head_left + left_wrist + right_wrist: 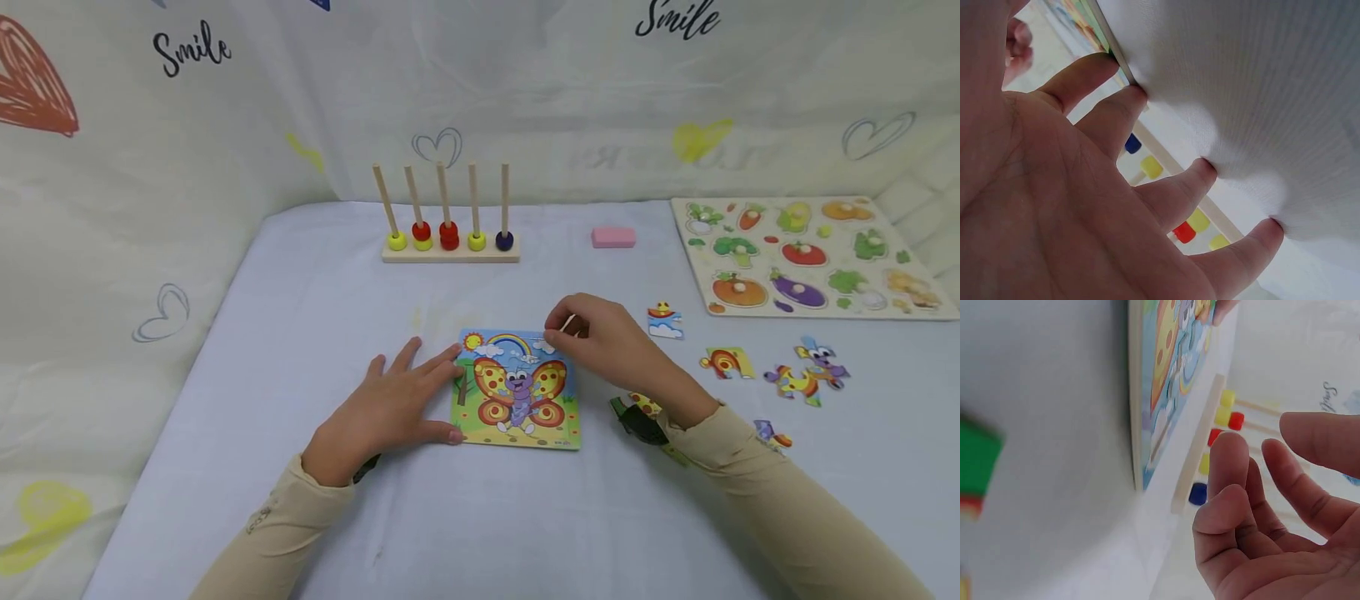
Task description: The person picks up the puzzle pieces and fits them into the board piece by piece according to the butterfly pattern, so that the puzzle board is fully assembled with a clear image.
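A square butterfly puzzle (480, 429) lies flat on the white tablecloth, with a sun and rainbow along its top. My left hand (397, 400) is spread at its left side; in the left wrist view, fingertips (1132, 94) touch the board's edge while others rest on the cloth. Over the top right corner hovers my right hand (611, 346), its fingers (1229, 509) loosely bent with nothing visible between them in the right wrist view. Right of the puzzle lie several loose pieces, including a cloud piece (665, 323) and an orange spiral piece (726, 363). The right wrist partly hides others.
A wooden peg stand (450, 257) with coloured beads stands behind the puzzle. Right of it lies a pink block (613, 238). At the back right is a vegetable peg board (825, 312). A printed cloth (525, 92) hangs behind the table.
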Available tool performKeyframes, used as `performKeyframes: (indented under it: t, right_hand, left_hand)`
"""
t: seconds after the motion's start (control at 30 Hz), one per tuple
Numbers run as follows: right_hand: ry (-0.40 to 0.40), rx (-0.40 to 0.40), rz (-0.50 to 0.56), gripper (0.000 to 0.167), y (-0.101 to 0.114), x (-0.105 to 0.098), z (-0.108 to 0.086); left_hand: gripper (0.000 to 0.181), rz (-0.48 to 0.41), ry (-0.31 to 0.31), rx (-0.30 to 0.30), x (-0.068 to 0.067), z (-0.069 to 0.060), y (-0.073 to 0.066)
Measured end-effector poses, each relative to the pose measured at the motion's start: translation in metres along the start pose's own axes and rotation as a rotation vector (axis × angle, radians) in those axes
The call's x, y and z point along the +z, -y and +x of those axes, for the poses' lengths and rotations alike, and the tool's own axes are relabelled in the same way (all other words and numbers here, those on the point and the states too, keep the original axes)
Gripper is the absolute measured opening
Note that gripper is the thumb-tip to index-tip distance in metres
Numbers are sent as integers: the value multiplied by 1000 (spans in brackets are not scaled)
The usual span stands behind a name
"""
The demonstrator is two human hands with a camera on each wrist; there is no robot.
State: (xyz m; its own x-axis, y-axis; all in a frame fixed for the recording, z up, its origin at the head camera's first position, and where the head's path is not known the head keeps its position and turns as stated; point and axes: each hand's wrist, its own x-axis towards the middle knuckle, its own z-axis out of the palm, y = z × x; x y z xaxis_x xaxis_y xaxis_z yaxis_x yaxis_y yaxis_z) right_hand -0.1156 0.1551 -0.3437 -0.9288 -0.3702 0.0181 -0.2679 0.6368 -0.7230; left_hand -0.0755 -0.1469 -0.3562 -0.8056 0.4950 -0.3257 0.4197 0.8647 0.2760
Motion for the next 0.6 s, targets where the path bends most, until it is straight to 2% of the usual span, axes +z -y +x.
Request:
performKeyframes:
  t: [0.37, 0.6]
  right_hand:
    - [-88, -16, -10, 9, -15, -20, -29]
    - [-128, -33, -38, 10, -28, -33, -39]
  left_hand:
    - [86, 3, 0, 0, 0, 0, -1]
    - [85, 14, -9, 4, 1, 0, 0]
